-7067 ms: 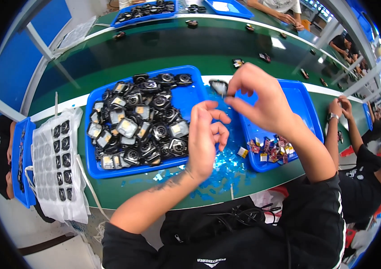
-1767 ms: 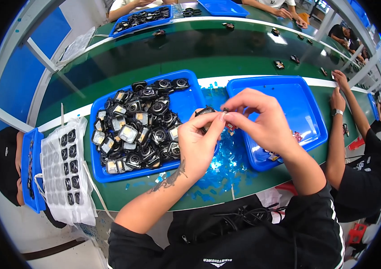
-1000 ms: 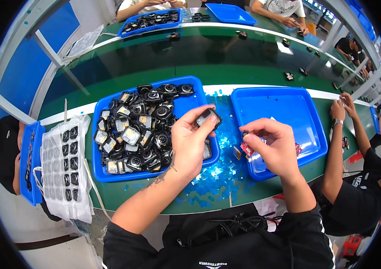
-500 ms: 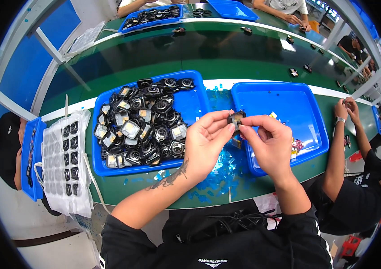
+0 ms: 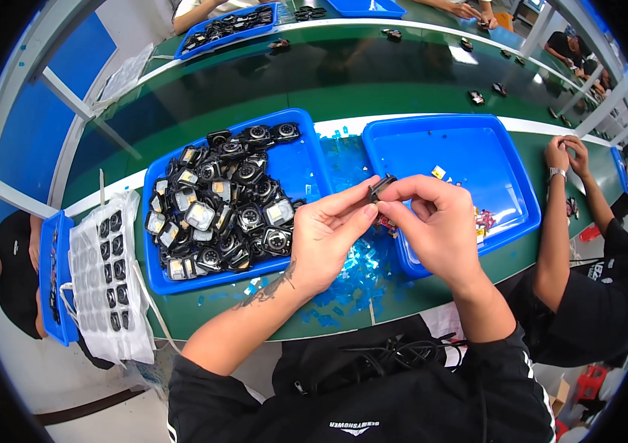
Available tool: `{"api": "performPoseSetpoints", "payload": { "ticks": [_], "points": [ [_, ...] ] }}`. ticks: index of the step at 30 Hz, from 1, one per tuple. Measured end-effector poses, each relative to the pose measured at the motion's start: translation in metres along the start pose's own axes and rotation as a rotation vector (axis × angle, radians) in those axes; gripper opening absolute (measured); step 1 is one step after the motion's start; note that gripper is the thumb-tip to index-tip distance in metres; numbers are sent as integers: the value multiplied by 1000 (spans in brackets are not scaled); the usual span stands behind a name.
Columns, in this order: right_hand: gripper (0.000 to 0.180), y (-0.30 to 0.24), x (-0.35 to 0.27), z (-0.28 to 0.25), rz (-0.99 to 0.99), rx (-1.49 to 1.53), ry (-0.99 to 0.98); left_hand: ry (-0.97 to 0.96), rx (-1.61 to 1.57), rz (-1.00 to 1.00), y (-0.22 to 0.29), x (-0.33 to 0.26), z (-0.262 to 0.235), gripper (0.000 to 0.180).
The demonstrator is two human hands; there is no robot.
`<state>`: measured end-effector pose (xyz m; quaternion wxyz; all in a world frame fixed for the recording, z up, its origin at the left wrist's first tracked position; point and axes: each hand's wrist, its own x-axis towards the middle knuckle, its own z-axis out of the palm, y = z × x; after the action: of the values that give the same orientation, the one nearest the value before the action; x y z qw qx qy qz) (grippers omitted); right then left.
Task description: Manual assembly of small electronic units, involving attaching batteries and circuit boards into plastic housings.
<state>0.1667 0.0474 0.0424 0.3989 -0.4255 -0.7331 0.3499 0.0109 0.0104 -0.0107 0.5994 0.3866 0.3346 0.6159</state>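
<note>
While the left hand (image 5: 328, 240) reaches in from the left with its fingers stretched toward the middle, its fingertips press against a small black part (image 5: 381, 187), and the right hand (image 5: 436, 225) pinches the same part from the other side, thumb and forefinger closed on it. That part is dark, flat and roughly squarish with a rounded edge, held up just above the gap between two blue trays, over the near-left corner of the right one.

Far left, a white blister sheet (image 5: 103, 277) with rows of dark pieces hangs over the bench edge beside a narrow blue bin (image 5: 46, 288). Next comes the left blue tray (image 5: 306, 159), heaped with black and silver-faced parts (image 5: 221, 210). Scraps of clear blue film (image 5: 347, 277) litter the green bench (image 5: 203, 310) below the hands. The right blue tray (image 5: 469, 148) is mostly bare, with a few small coloured bits (image 5: 482, 220) near its front. Farther right, another person's forearm (image 5: 554, 229) rests on the bench, hands raised together. Behind runs a dark green conveyor (image 5: 292, 74) with more blue trays beyond.
</note>
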Motion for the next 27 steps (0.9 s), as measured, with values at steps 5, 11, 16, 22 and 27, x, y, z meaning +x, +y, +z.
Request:
{"api": "performPoseSetpoints", "payload": {
  "ticks": [5, 11, 16, 22, 27],
  "points": [
    [9, -1, 1, -3, 44, 32, -11, 21, 23, 58, -5, 0, 1, 39],
    [9, -4, 2, -6, 67, 7, -43, 36, 5, 58, -3, -1, 3, 37],
    [8, -4, 4, -7, 66, -10, -56, -3, 16, 63, -3, -1, -3, 38],
    [7, 8, 6, -7, 35, 92, -70, -55, 10, 27, -2, -1, -2, 38],
    [23, -1, 5, -12, -46, -100, -38, -50, -22, 41, -2, -4, -3, 37]
  ]
}}
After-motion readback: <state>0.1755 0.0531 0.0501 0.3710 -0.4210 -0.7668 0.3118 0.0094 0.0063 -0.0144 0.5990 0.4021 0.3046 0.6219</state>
